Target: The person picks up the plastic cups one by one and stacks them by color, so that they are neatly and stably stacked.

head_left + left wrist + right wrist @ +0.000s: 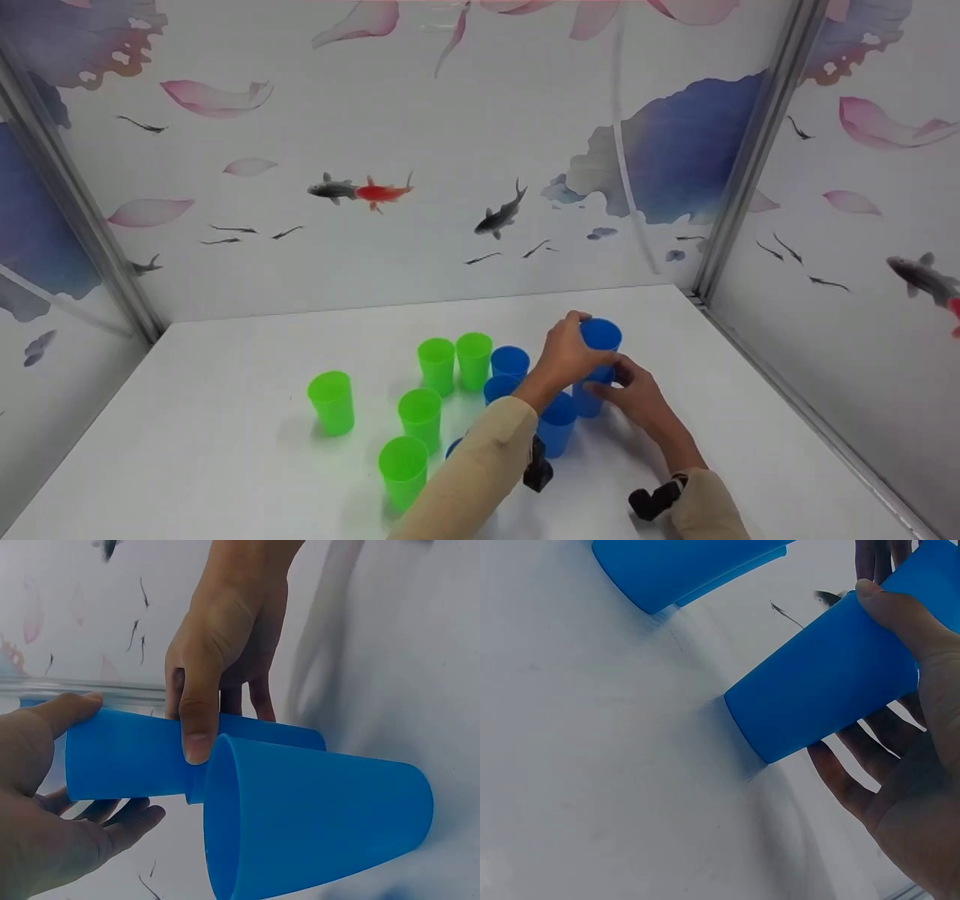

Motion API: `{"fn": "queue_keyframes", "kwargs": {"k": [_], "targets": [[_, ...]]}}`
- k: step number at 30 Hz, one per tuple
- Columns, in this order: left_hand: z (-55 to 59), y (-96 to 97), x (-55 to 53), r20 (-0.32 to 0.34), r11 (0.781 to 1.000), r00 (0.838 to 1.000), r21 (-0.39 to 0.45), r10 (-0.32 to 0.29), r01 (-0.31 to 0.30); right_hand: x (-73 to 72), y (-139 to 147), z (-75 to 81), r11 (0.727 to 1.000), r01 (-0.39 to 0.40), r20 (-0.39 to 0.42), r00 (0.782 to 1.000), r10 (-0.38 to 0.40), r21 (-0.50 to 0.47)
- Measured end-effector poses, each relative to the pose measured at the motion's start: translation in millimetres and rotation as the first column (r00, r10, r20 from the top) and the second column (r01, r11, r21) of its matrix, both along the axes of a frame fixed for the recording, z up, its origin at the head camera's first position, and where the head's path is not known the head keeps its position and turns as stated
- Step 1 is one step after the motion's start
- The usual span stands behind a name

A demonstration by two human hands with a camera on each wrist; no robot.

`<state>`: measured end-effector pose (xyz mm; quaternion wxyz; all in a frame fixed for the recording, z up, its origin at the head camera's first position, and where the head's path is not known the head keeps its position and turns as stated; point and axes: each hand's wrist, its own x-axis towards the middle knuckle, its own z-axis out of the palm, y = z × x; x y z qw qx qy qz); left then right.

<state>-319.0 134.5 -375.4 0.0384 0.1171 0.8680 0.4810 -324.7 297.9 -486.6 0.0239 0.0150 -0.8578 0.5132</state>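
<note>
Head view: we see the left hand (564,354) gripping the upper blue cup (602,335), fingers curled round it; the right hand (637,394) grips the lower blue cup (588,401) directly beneath. Both cups stand at the right of the group on the white table (225,420). Other blue cups (556,431) lie just left, five green cups (420,420) beyond those.

Left wrist view: we note the upper cup's narrow end set inside the lower cup's rim, left thumb and fingers on opposite sides. Another blue cup is nearer the camera.

Right wrist view: we record right thumb and fingers partly closed round the lower cup.
</note>
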Motion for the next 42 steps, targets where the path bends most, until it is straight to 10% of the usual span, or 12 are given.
{"fn": "queue_keyframes", "kwargs": {"k": [23, 42], "targets": [[-3.0, -10.0, 1.9, 0.001, 0.998, 1.000, -0.058, 0.010, -0.010, 1.5, -2.1, 3.0, 1.000, -0.006, -0.015, 1.000, 0.006, -0.014], [26.4, -88.6, 17.5, -0.077, 0.993, 0.991, -0.059, -0.110, 0.105, -1.8, 1.4, 2.4, 0.999, -0.017, 0.035, 0.999, 0.018, -0.049]]}}
